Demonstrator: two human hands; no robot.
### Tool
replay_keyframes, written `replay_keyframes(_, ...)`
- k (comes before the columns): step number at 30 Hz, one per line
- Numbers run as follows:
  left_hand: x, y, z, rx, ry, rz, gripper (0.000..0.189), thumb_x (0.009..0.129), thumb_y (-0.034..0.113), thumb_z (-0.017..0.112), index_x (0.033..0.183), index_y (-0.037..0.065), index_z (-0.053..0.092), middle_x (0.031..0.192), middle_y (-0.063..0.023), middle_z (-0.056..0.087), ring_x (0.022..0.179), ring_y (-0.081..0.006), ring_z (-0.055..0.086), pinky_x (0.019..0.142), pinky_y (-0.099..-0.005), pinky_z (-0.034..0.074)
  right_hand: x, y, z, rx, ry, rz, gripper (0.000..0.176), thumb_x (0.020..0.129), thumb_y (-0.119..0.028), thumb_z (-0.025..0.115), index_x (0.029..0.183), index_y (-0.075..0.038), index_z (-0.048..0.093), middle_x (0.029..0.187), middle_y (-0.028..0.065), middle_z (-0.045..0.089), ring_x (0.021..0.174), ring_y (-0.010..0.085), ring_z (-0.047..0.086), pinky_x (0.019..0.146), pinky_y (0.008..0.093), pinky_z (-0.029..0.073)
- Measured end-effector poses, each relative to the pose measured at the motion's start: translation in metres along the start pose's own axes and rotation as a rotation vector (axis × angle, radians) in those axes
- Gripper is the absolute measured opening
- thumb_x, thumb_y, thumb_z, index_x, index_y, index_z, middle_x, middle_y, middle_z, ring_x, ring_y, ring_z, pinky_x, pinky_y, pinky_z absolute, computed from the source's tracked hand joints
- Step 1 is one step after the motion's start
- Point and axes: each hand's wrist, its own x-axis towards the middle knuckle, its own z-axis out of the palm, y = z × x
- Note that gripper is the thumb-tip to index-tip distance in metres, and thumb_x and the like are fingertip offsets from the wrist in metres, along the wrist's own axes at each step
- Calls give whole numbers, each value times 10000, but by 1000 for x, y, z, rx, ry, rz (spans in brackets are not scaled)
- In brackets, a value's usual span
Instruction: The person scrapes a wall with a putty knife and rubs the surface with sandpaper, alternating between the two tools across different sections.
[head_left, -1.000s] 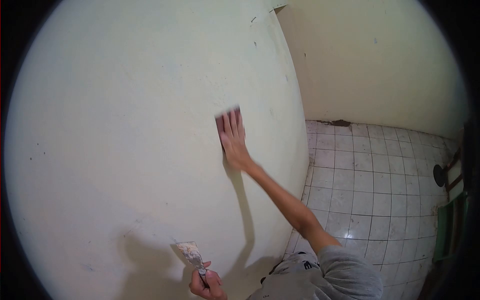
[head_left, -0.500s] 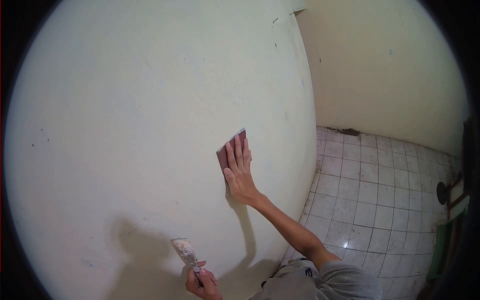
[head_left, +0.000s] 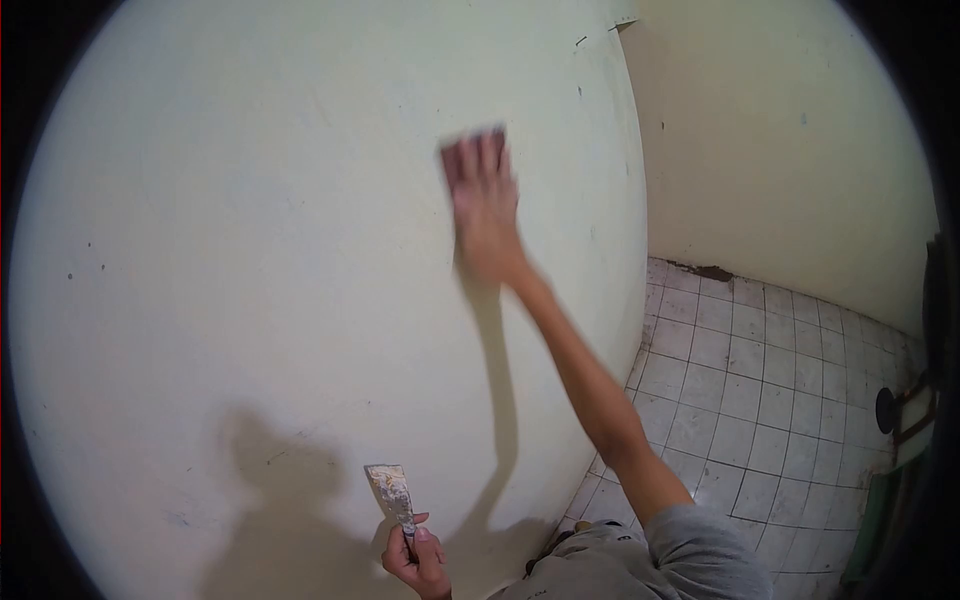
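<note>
My right hand (head_left: 487, 215) is high on the pale wall (head_left: 250, 250), arm stretched up, slightly blurred by motion. Under its flattened fingers it holds a reddish-brown piece of sandpaper (head_left: 452, 165) against the wall, the top edge showing past the fingertips. Low in the view, my left hand (head_left: 418, 562) is closed around the handle of a putty knife (head_left: 391, 487). The knife's wide blade points up and is crusted with dried, whitish filler.
Small dark marks and a nail (head_left: 581, 41) show on the wall. To the right lies a white tiled floor (head_left: 740, 400), with a dark broken patch (head_left: 712, 272) at the foot of the far wall (head_left: 770, 150). A green-edged object (head_left: 875, 520) stands at the right edge.
My right hand has slid up the wall with the sandpaper, the arm straightening. The putty knife in my left hand appears slightly farther right and more upright.
</note>
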Motion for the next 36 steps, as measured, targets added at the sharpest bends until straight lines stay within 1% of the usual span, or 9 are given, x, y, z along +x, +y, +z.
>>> replay_keyframes(1,2,6,3,-8,-7,10,228,935,153,510,935,-47,619,493,9,430,392,-49,370,392,-214,264,-43,-11,7,-172,-152,-46,581,1011,-262,320,1550,-77,206,1612,238,58,1447,533,20,1133,647,35)
replay_keyframes(4,8,2,3,10,-27,27,230,929,153,513,930,-52,617,493,10,430,392,-50,374,395,-212,267,-106,-77,-11,86,-208,-10,603,977,-270,378,1535,-71,263,1611,243,43,1444,543,-34,1112,681,2)
replay_keyframes(10,12,6,9,-2,-26,95,229,913,150,538,914,-68,610,512,9,447,396,-51,380,398,-217,278,45,-67,-16,38,-65,-186,599,1004,-312,323,1562,-141,185,1604,238,76,1434,545,36,1125,669,37)
replay_keyframes(13,22,17,5,139,-52,323,260,893,96,556,1058,-47,698,640,39,462,546,-69,353,475,-256,272,128,-49,-17,41,25,-132,582,1021,-344,283,1561,-156,176,1618,201,82,1448,517,39,1155,618,55)
replay_keyframes(15,19,4,4,67,-27,144,211,905,122,546,958,-60,641,572,18,466,448,-55,371,423,-232,280,138,-47,-22,79,2,-75,580,1021,-345,280,1561,-156,180,1616,203,93,1449,514,40,1162,606,58)
replay_keyframes(24,22,-29,0,52,53,49,162,890,107,603,866,-51,628,511,31,438,416,-35,381,411,-212,270,-96,-104,-12,36,-243,-150,548,984,-352,359,1488,-143,401,1601,220,151,1448,531,37,1124,673,45)
replay_keyframes(28,19,-61,-9,278,110,245,204,874,100,580,964,-47,690,604,37,389,548,-81,326,484,-278,271,-15,-88,-17,3,-149,-297,568,971,-321,387,1513,-152,353,1603,215,150,1451,518,65,1132,662,50)
replay_keyframes(33,21,-24,7,136,100,138,155,874,109,621,838,-41,644,537,36,416,469,-51,359,439,-242,267,124,-56,-18,37,70,-139,577,1009,-297,296,1558,-144,208,1617,186,121,1447,511,83,1163,598,55)
replay_keyframes(36,21,-29,5,76,91,85,166,874,111,641,812,-43,640,507,43,437,430,-29,379,417,-218,264,119,-56,-19,74,50,-96,581,1009,-295,298,1560,-141,201,1614,201,114,1448,516,67,1154,614,49)
